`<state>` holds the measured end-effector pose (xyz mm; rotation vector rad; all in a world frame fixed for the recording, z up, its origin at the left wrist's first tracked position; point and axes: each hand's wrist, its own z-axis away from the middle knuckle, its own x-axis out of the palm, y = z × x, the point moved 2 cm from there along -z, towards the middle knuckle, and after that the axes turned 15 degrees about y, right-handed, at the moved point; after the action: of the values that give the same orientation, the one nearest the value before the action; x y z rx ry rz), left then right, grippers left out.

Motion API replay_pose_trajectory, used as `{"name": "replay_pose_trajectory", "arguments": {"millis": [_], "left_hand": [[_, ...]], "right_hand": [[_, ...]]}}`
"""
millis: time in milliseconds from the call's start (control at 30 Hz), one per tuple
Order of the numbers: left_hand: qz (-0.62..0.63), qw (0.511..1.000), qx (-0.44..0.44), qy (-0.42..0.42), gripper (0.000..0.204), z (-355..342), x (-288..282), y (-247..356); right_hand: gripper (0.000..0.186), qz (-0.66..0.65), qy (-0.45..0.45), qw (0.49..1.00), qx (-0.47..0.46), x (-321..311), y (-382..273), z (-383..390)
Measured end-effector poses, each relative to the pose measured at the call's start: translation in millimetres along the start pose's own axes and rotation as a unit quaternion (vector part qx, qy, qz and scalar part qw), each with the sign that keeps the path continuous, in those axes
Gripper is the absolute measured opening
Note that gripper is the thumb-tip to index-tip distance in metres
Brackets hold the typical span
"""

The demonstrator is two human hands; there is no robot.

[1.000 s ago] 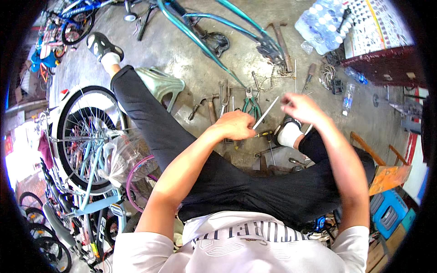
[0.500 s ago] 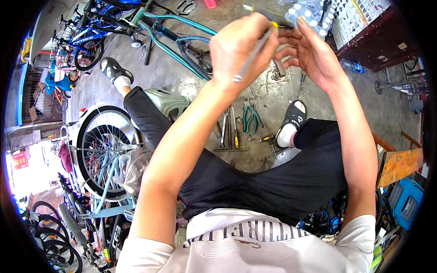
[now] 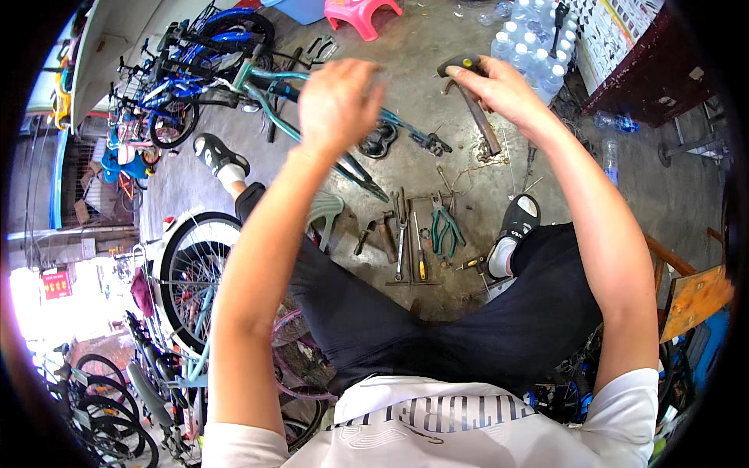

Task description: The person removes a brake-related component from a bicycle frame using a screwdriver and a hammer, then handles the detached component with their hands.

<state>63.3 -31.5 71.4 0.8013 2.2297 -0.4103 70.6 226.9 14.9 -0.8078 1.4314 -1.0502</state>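
Raised at centre left, my left hand [image 3: 337, 105] is curled closed and blurred by motion. A faint grey smear shows by its fingers, but I cannot make out what it holds. My right hand [image 3: 503, 90] pinches a small dark curved piece with a yellow spot [image 3: 460, 65] between thumb and fingers; its kind is unclear. Just below that piece, a hammer-like tool with a worn handle [image 3: 478, 121] appears to lie on the floor. Behind my left hand lies a teal bicycle frame [image 3: 269, 109].
Between my feet lie green-handled pliers [image 3: 446, 232], a yellow-handled screwdriver [image 3: 421, 253] and a wrench [image 3: 401, 249]. A pink stool [image 3: 363, 14] and bottled water [image 3: 534, 51] stand at the back. A bicycle wheel [image 3: 168, 285] is at left, a wooden board [image 3: 694, 304] at right.
My hands have moved apart, the left one leftward. A thin metal rod seen in the left hand, by the dark piece, no longer shows clearly. The view has shifted.
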Motion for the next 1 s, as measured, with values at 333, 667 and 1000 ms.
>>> {"name": "replay_pose_trajectory", "arguments": {"millis": [333,667,1000], "left_hand": [[-0.117,0.981,-0.091,-0.122,0.037,13,63,-91],[-0.095,0.990,-0.054,-0.088,0.024,20,62,-94],[-0.087,0.991,-0.063,-0.077,0.024,16,62,-92]], "right_hand": [[0.056,-0.044,-0.067,0.985,0.151,4,25,3],[0.039,-0.072,-0.111,0.968,0.212,27,52,6],[0.038,-0.048,-0.133,0.956,0.257,29,58,-3]]}}
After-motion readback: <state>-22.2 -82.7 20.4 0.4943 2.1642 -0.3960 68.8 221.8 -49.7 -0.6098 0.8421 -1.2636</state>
